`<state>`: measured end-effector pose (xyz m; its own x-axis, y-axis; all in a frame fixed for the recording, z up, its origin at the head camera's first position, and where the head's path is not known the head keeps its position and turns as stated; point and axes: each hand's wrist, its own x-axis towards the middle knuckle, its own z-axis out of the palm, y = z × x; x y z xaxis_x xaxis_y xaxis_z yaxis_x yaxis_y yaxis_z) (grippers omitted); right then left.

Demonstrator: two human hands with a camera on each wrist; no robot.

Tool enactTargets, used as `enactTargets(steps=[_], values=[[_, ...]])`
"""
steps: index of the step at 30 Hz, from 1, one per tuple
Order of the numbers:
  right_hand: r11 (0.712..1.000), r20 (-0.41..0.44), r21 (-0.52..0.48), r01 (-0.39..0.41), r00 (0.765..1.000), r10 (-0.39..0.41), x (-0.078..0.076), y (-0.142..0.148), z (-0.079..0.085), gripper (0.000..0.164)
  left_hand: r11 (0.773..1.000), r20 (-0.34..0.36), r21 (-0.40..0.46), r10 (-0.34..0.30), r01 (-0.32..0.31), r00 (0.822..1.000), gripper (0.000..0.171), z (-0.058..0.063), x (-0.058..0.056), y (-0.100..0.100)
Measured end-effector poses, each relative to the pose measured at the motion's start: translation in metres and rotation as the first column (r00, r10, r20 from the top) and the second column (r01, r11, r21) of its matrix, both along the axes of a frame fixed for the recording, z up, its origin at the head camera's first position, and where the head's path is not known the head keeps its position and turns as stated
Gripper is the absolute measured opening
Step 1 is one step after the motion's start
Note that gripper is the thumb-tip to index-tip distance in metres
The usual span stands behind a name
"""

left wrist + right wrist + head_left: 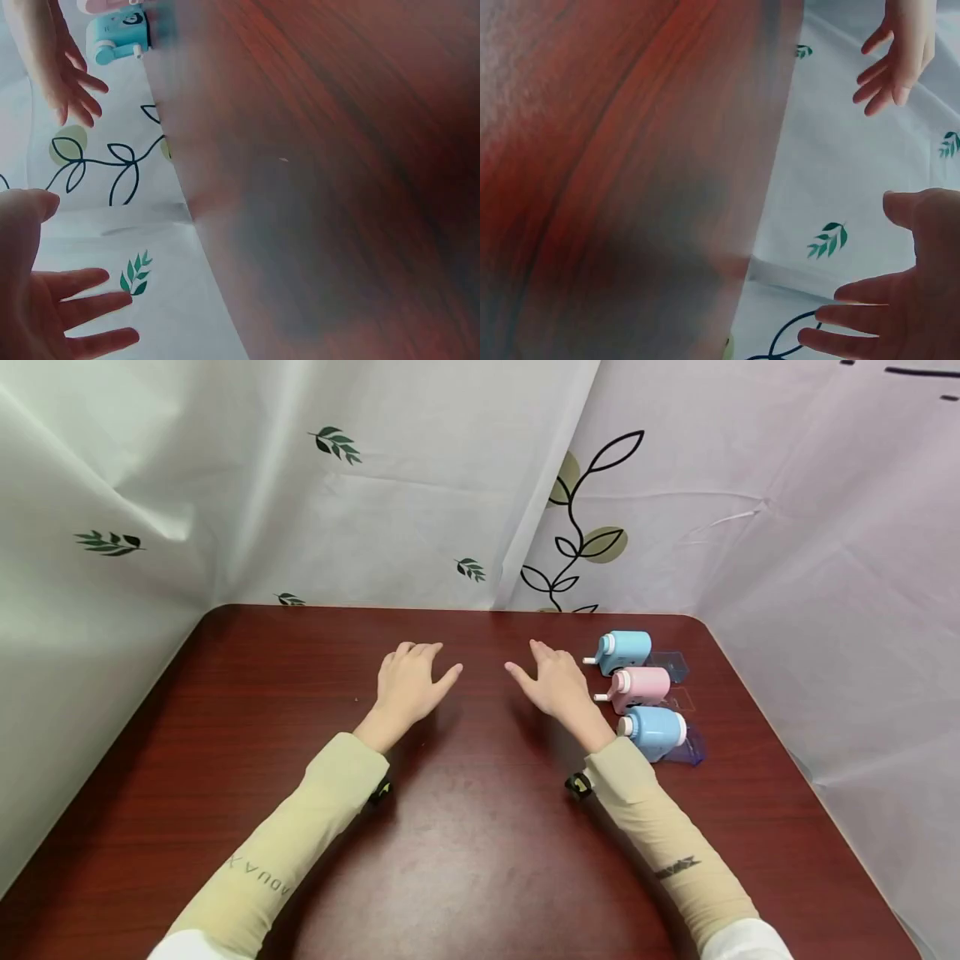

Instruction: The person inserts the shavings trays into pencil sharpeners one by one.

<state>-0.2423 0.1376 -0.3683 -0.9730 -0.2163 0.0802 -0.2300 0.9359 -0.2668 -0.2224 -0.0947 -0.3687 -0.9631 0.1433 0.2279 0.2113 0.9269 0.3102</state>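
Note:
My left hand hovers over the middle of the table with fingers spread and holds nothing. Across from it, my right hand is likewise spread and bare. Nearest the right hand, on the table's right side, stand three small crank devices that look like pencil sharpeners: a light-blue one at the back, a pink one in the middle, and a blue one in front. White crank handles show on the back two. The left wrist view also catches the light-blue device beyond the right hand.
The dark red-brown wooden table has rounded far corners. A white curtain with leaf prints hangs behind and along both sides. Clear plastic trays, one of them bluish, stick out to the right of the devices.

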Motion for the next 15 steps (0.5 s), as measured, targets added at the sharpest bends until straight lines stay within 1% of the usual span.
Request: enactTargets(steps=[3,7,10,15], values=[[1.000,-0.067,-0.021,0.002,0.998,-0.004,0.000,0.003,0.006,0.064,0.999,-0.042,0.040,-0.012,0.014,0.999,0.050,0.003,0.000,0.006],[0.999,-0.154,-0.050,0.003,0.988,-0.011,-0.001,0.007,0.013,0.054,0.998,-0.085,0.054,-0.031,0.035,0.996,0.040,0.008,0.000,0.016],[0.997,-0.199,-0.073,0.007,0.980,-0.021,-0.001,0.012,0.018,0.051,0.997,-0.104,0.059,-0.039,0.046,0.994,0.034,0.011,-0.002,0.025],[0.990,-0.273,-0.141,0.005,0.961,-0.044,-0.001,0.019,0.031,0.041,0.993,-0.131,0.095,-0.054,0.067,0.990,0.028,0.016,-0.006,0.040]])
